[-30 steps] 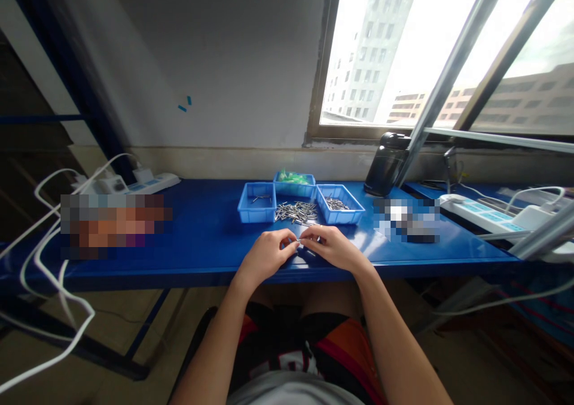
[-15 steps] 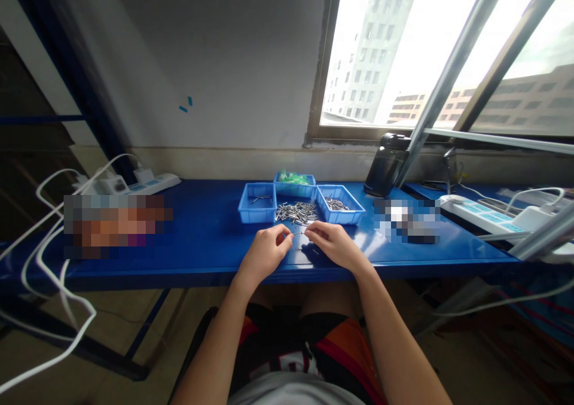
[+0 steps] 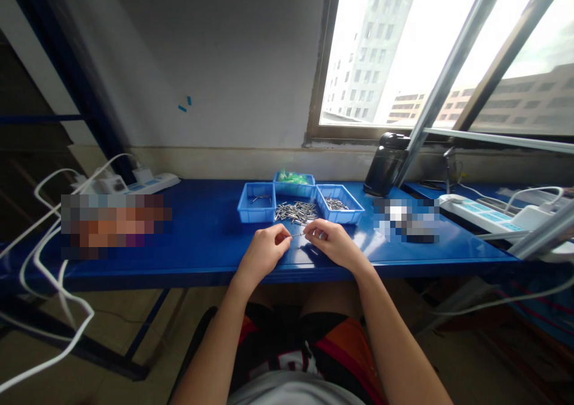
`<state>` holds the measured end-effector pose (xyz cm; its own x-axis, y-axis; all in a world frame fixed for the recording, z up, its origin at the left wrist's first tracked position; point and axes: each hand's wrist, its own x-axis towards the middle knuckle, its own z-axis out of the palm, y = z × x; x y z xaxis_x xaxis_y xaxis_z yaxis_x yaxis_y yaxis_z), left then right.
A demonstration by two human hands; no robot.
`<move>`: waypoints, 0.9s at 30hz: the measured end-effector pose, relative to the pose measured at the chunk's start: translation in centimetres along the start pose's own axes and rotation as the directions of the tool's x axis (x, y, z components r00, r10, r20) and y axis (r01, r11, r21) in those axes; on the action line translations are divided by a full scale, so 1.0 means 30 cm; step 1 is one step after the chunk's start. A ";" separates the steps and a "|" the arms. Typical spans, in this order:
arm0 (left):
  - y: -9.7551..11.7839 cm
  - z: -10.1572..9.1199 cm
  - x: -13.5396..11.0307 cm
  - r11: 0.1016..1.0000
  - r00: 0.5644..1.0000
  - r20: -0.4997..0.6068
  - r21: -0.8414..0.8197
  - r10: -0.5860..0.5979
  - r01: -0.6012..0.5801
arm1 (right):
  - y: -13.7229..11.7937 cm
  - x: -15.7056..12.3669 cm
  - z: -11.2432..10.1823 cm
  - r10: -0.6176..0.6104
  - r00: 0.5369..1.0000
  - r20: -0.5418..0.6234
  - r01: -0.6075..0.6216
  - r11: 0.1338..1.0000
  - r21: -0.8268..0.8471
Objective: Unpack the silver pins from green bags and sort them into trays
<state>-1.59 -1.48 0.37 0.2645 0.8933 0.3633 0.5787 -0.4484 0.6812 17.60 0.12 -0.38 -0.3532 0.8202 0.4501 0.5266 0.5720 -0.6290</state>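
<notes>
My left hand (image 3: 268, 246) pinches one end of a thin metal pin (image 3: 296, 235) between thumb and forefinger. At the pin's other end are the fingertips of my right hand (image 3: 327, 237), also drawn together in a pinch. Both hands are just above the table's front part. Beyond them lies a loose pile of small metal rods (image 3: 296, 212). A blue bin on the left (image 3: 256, 215) holds a few rods, and a blue bin on the right (image 3: 343, 216) holds many. The back blue bin (image 3: 309, 191) contains green pieces (image 3: 292, 178). The pin's exact kind is too small to tell.
The blue table (image 3: 197, 225) runs across the view. A black flask-like container (image 3: 386, 166) stands at the back right. Power strips (image 3: 484, 212) and white cables (image 3: 63, 291) lie at the sides. Blurred patches (image 3: 121, 225) hide items on the left and right.
The fingers of my right hand have shifted slightly and opened a little at the pin's end. My left hand stays nearly in place with its pinch.
</notes>
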 end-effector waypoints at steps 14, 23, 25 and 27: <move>0.022 -0.004 -0.005 1.000 1.000 -0.021 0.010 -0.009 0.009 | -0.005 0.001 0.002 0.020 1.000 0.018 -0.019 0.999 -0.037; 0.021 -0.004 -0.007 1.000 1.000 -0.016 -0.014 0.002 -0.002 | -0.012 -0.003 -0.003 -0.043 0.997 0.063 0.046 0.997 -0.059; 0.021 -0.004 -0.006 0.999 1.000 -0.026 -0.031 0.007 -0.008 | -0.012 -0.003 -0.004 -0.049 0.996 0.074 0.053 0.997 -0.059; 0.022 -0.004 -0.004 0.999 1.000 -0.024 -0.045 0.014 -0.015 | -0.013 -0.003 -0.004 -0.051 0.995 0.087 0.055 0.997 -0.051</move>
<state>-1.35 -1.89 0.85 0.2538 0.8858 0.3884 0.5389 -0.4630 0.7037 17.53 -0.18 -0.12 -0.4456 0.7883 0.4244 0.5453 0.6149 -0.5697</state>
